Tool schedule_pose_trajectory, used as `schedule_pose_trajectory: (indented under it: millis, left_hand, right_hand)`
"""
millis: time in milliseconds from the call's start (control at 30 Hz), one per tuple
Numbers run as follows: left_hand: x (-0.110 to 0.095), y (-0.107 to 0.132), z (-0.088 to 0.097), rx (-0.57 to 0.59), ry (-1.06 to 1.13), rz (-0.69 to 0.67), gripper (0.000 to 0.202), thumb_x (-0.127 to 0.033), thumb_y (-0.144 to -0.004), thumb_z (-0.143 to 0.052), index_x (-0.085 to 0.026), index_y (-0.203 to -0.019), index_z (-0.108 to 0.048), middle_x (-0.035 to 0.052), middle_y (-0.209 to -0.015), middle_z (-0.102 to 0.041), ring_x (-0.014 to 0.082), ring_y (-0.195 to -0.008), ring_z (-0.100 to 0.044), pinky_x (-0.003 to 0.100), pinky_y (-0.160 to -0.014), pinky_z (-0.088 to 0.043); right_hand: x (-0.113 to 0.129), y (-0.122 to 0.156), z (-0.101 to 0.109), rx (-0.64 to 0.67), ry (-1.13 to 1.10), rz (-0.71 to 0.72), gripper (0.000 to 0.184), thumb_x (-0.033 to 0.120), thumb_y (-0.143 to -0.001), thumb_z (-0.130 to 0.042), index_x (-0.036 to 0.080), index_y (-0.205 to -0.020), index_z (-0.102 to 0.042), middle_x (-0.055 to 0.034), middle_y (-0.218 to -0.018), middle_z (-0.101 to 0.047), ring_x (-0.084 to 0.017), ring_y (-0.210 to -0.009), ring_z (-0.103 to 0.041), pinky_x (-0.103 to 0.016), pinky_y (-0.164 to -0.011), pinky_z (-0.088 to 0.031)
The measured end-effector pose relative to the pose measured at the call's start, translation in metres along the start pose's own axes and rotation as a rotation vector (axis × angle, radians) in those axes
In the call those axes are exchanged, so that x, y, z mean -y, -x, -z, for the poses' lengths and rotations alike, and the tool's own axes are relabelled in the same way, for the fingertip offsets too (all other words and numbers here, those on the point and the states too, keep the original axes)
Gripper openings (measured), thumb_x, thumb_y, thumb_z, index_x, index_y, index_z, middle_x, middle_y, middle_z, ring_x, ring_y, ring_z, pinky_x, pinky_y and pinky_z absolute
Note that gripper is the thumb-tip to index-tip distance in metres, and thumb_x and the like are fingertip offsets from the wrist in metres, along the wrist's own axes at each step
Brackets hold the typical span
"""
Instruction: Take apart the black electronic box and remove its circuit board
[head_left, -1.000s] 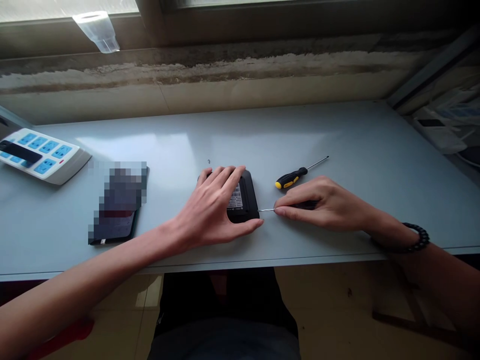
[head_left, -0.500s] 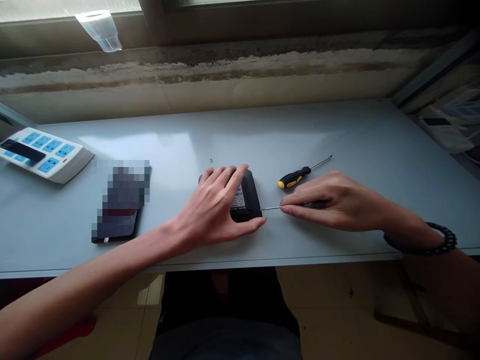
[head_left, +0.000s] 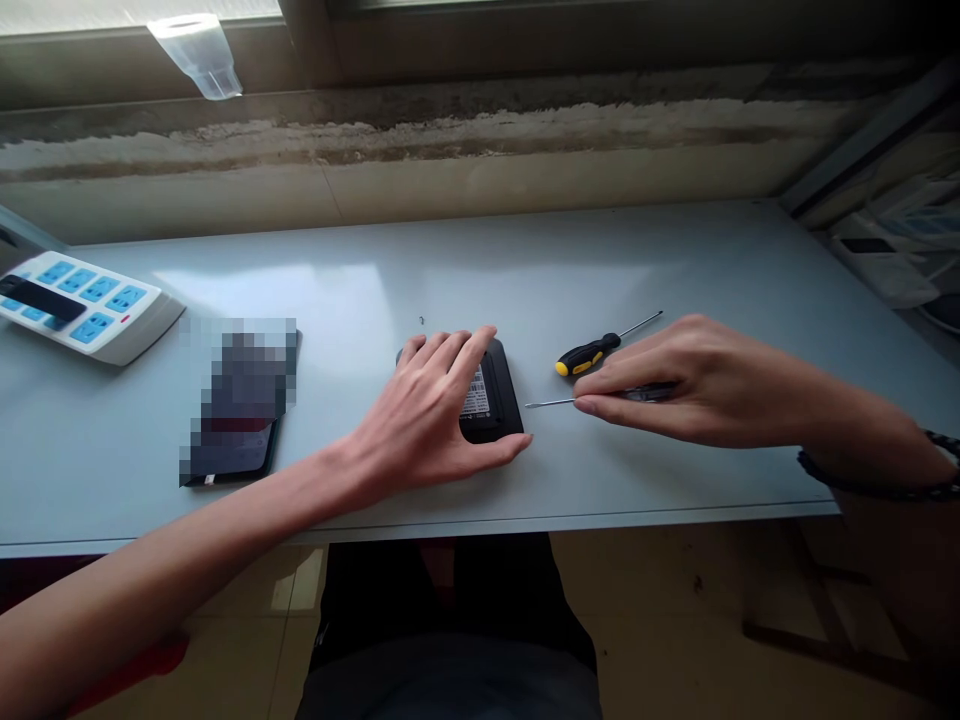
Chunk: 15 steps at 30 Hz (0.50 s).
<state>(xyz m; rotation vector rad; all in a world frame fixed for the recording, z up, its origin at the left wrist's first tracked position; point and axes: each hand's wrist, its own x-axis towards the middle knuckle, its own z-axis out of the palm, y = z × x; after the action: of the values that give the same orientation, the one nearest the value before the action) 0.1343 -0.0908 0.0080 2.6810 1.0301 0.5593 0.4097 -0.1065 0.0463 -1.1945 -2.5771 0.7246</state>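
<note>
My left hand (head_left: 431, 405) spans a flat black box-like device (head_left: 511, 400) with a white printed label (head_left: 477, 397), thumb at its near edge and fingers over the far side. Most of the device is hidden under that hand. My right hand (head_left: 682, 385) is closed around a slim screwdriver (head_left: 551, 402) with a metal shaft and a dark handle partly covered by the fingers. Its tip points left, just off the device's right side. Behind my right hand lies a second screwdriver (head_left: 589, 355) with a black and yellow handle. A tiny screw-like piece (head_left: 421, 320) rests beyond the device.
On the left of the grey table (head_left: 337, 300) lies a phone (head_left: 240, 440), partly pixelated. A white power strip (head_left: 135, 320) with blue sockets and a black object on it stands at the far left. A translucent cup (head_left: 199, 55) sits by the window.
My right hand has moved right and slightly away from me, drawing the screwdriver tip back from the device's side edge. My left hand stays on the device.
</note>
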Motion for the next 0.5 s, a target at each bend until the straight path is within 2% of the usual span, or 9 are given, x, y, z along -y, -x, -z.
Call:
schedule_pose_trajectory:
  millis: [133,200,367,500]
  left_hand:
    - [0.000,0.000,0.000,0.002,0.010,0.010,0.079,-0.058,-0.088,-0.067,-0.008,-0.145,-0.043,0.0202,-0.128,-0.065,0.0331,-0.115,-0.059,0.051,-0.104,-0.046]
    - [0.000,0.000,0.000,0.001,0.013,0.007,0.078,-0.058,-0.088,-0.068,-0.008,-0.144,-0.044,0.0200,-0.126,-0.065,0.0325,-0.113,-0.059,0.050,-0.104,-0.046]
    - [0.001,0.001,0.000,-0.019,0.009,-0.010,0.082,-0.056,-0.088,-0.068,-0.001,-0.144,-0.045,0.0212,-0.123,-0.065,0.0323,-0.110,-0.059,0.051,-0.104,-0.045]
    - [0.002,0.001,0.000,-0.016,0.017,-0.016,0.081,-0.055,-0.087,-0.070,-0.001,-0.143,-0.047,0.0199,-0.122,-0.065,0.0319,-0.109,-0.059,0.052,-0.104,-0.046]
  right_hand:
    - [0.001,-0.006,-0.003,0.049,0.054,0.066,0.041,0.043,-0.102,-0.050,0.020,-0.072,-0.065,0.0003,-0.059,-0.052,-0.009,-0.053,-0.033,-0.029,-0.056,-0.030]
    - [0.001,-0.008,-0.004,0.054,0.085,0.076,0.041,0.041,-0.103,-0.049,0.019,-0.072,-0.063,0.0012,-0.059,-0.048,-0.008,-0.054,-0.028,-0.028,-0.056,-0.030]
    - [0.002,-0.009,-0.001,0.056,0.135,0.092,0.041,0.041,-0.104,-0.048,0.019,-0.075,-0.067,0.0018,-0.060,-0.052,-0.007,-0.054,-0.032,-0.026,-0.056,-0.032]
    - [0.009,-0.015,0.007,0.063,0.171,0.109,0.039,0.037,-0.103,-0.050,0.018,-0.075,-0.069,0.0023,-0.058,-0.051,-0.006,-0.052,-0.036,-0.028,-0.056,-0.030]
